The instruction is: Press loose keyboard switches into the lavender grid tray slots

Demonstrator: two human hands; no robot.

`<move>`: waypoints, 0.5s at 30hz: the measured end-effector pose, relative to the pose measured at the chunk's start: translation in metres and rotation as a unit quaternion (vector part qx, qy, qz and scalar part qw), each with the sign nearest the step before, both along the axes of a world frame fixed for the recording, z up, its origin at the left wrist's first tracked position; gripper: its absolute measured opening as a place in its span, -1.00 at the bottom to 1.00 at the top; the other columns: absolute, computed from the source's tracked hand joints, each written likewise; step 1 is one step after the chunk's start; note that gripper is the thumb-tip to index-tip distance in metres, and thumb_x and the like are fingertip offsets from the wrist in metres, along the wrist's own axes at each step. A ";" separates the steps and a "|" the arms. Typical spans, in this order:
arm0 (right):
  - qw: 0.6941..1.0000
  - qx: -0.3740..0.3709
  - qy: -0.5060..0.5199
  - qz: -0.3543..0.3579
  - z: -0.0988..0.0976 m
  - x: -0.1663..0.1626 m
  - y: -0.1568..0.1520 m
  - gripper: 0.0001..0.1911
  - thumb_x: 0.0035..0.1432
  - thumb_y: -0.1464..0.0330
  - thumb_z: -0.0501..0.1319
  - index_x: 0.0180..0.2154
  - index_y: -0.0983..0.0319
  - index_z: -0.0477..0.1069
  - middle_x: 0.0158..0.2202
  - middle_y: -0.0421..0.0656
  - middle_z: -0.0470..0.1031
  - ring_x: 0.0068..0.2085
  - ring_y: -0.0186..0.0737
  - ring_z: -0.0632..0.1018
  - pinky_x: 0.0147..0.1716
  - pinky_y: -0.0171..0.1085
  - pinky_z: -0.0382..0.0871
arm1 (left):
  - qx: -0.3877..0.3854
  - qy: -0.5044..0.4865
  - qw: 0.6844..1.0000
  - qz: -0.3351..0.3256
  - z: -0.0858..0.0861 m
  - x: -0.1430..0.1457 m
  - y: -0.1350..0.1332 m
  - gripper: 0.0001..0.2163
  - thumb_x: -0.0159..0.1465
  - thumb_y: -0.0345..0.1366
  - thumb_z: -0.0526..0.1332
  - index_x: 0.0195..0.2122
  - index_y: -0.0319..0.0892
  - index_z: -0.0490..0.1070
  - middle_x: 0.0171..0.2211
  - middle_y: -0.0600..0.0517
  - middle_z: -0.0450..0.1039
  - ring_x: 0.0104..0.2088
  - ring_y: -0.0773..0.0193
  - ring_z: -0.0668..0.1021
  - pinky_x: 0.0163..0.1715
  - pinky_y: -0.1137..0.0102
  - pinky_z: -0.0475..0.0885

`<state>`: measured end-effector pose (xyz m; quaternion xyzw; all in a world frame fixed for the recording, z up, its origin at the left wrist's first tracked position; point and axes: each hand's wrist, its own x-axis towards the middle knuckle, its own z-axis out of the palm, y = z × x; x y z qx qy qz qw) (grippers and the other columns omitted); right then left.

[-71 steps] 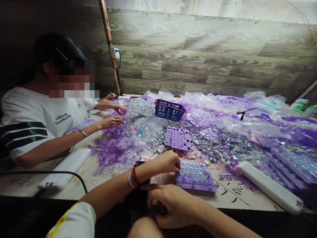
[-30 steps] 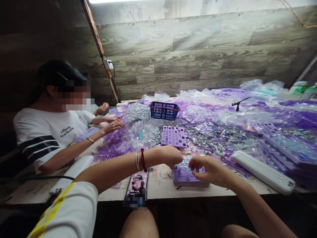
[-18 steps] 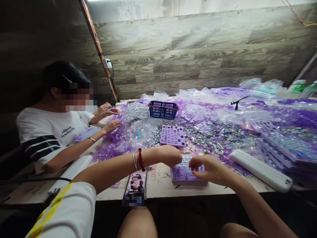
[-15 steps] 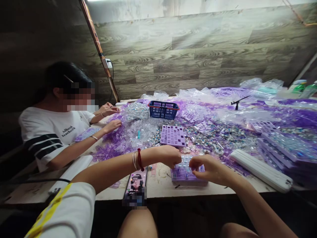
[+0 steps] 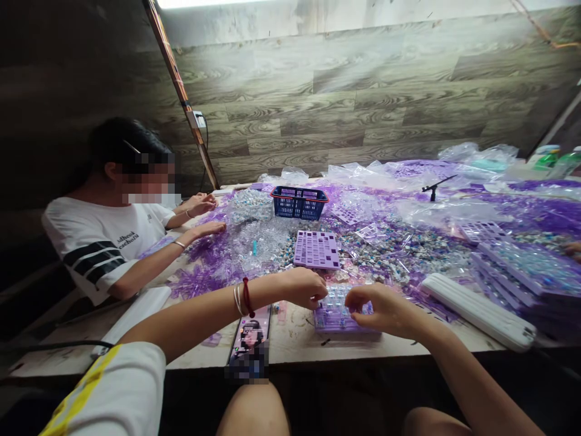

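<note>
A purple keyboard plate (image 5: 333, 321) lies at the table's front edge, with clear, shiny switch-like pieces over much of its top. My left hand (image 5: 305, 287) is at its left side, fingers curled together in a pinch; anything between the fingertips is too small to make out. On the plate's right side rests my right hand (image 5: 374, 306), thumb and fingers bent toward each other, their tips hidden or too small to read. Just behind, an unfilled purple plate (image 5: 316, 249) with square holes lies on the heap of small grey and blue switches (image 5: 385, 248).
A dark blue basket (image 5: 299, 203) stands behind. At right are a white power strip (image 5: 479, 312) and stacked purple plates (image 5: 521, 272). A phone (image 5: 249, 342) lies at the front edge. At left, a co-worker (image 5: 109, 230) reaches over purple pieces (image 5: 200, 275). Another hand (image 5: 572, 249) shows far right.
My left hand has drawn slightly left, off the plate's pieces. My right hand has stayed nearly in place. The co-worker has shifted a little right, and a hand has appeared at the far right.
</note>
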<state>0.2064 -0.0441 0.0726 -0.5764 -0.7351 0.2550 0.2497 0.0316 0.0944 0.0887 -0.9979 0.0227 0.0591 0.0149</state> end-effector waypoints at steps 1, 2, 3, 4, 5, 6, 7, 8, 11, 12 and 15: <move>1.000 0.000 -0.001 0.002 0.000 0.000 0.000 -0.85 -0.07 0.47 0.13 -0.40 0.27 0.45 -0.44 -0.16 0.50 -0.39 -0.24 0.48 -0.36 -0.30 0.34 | 0.002 0.000 1.000 0.001 0.000 -0.001 -0.001 -0.94 0.07 -0.44 0.24 -0.52 -0.20 0.42 -0.44 0.06 0.47 -0.49 0.36 0.42 -0.58 0.46 0.17; 1.000 0.001 0.000 0.003 0.000 0.000 0.001 -0.85 -0.07 0.47 0.13 -0.40 0.27 0.45 -0.44 -0.16 0.50 -0.39 -0.24 0.48 -0.36 -0.30 0.34 | 0.006 -0.001 1.000 0.000 -0.001 -0.001 -0.001 -0.95 0.07 -0.43 0.24 -0.52 -0.20 0.42 -0.43 0.06 0.47 -0.48 0.36 0.43 -0.57 0.46 0.17; 1.000 0.002 0.001 0.003 0.000 0.000 0.001 -0.85 -0.07 0.48 0.13 -0.41 0.26 0.45 -0.44 -0.16 0.50 -0.39 -0.24 0.48 -0.36 -0.30 0.34 | 0.010 -0.004 1.000 -0.002 -0.001 -0.002 -0.002 -0.95 0.08 -0.43 0.24 -0.51 -0.20 0.42 -0.43 0.06 0.47 -0.48 0.35 0.43 -0.58 0.46 0.18; 1.000 0.002 0.002 0.003 0.000 0.000 0.001 -0.85 -0.07 0.48 0.13 -0.41 0.26 0.45 -0.44 -0.17 0.50 -0.39 -0.24 0.48 -0.35 -0.30 0.34 | 0.015 -0.007 1.000 -0.005 -0.001 -0.002 -0.002 -0.95 0.08 -0.43 0.24 -0.51 -0.20 0.42 -0.44 0.06 0.47 -0.47 0.35 0.44 -0.58 0.45 0.18; 1.000 0.001 0.003 0.003 0.000 0.000 0.001 -0.85 -0.07 0.48 0.13 -0.40 0.26 0.45 -0.44 -0.17 0.50 -0.39 -0.24 0.48 -0.35 -0.30 0.34 | 0.020 -0.009 1.000 -0.008 -0.002 -0.002 -0.003 -0.95 0.08 -0.43 0.24 -0.51 -0.20 0.43 -0.44 0.06 0.47 -0.47 0.34 0.44 -0.58 0.45 0.19; 1.000 0.000 0.004 0.003 0.000 0.001 0.001 -0.85 -0.07 0.48 0.13 -0.40 0.26 0.45 -0.44 -0.17 0.50 -0.39 -0.24 0.48 -0.35 -0.30 0.35 | 0.023 -0.011 1.000 -0.011 -0.002 -0.002 -0.003 -0.95 0.08 -0.43 0.24 -0.51 -0.20 0.43 -0.43 0.05 0.47 -0.47 0.34 0.45 -0.58 0.44 0.19; 1.000 0.000 0.005 0.003 -0.001 0.001 0.001 -0.85 -0.07 0.48 0.13 -0.40 0.26 0.45 -0.44 -0.16 0.51 -0.39 -0.24 0.48 -0.35 -0.30 0.35 | 0.026 -0.011 1.000 -0.013 -0.002 -0.002 -0.002 -0.95 0.08 -0.43 0.24 -0.50 -0.20 0.43 -0.43 0.05 0.47 -0.47 0.34 0.45 -0.58 0.44 0.20; 1.000 -0.001 0.005 0.003 -0.001 0.001 0.001 -0.85 -0.07 0.48 0.13 -0.40 0.27 0.45 -0.44 -0.16 0.51 -0.39 -0.24 0.48 -0.35 -0.30 0.35 | 0.028 -0.009 0.999 -0.015 -0.002 -0.001 -0.002 -0.96 0.09 -0.43 0.24 -0.50 -0.20 0.43 -0.43 0.05 0.47 -0.48 0.34 0.45 -0.58 0.44 0.21; 1.000 0.000 0.005 0.003 -0.002 0.003 0.001 -0.84 -0.06 0.49 0.13 -0.39 0.27 0.45 -0.43 -0.16 0.51 -0.39 -0.24 0.48 -0.35 -0.30 0.35 | 0.027 0.000 0.999 -0.031 -0.001 0.001 -0.001 -0.95 0.08 -0.44 0.25 -0.51 -0.21 0.44 -0.42 0.04 0.49 -0.48 0.33 0.44 -0.56 0.43 0.23; 1.000 0.000 0.005 0.003 -0.003 0.003 0.001 -0.84 -0.06 0.49 0.13 -0.39 0.28 0.46 -0.43 -0.16 0.51 -0.39 -0.24 0.48 -0.35 -0.31 0.35 | 0.027 0.003 0.999 -0.039 0.000 0.002 0.000 -0.94 0.08 -0.45 0.25 -0.51 -0.21 0.43 -0.42 0.04 0.49 -0.48 0.33 0.44 -0.56 0.43 0.24; 1.000 0.003 0.007 0.005 -0.004 0.004 0.001 -0.84 -0.06 0.49 0.14 -0.39 0.27 0.46 -0.43 -0.16 0.51 -0.39 -0.25 0.48 -0.35 -0.31 0.35 | 0.030 0.007 0.998 -0.056 0.001 0.003 0.000 -0.92 0.08 -0.47 0.25 -0.52 -0.21 0.42 -0.43 0.04 0.49 -0.49 0.33 0.44 -0.55 0.43 0.25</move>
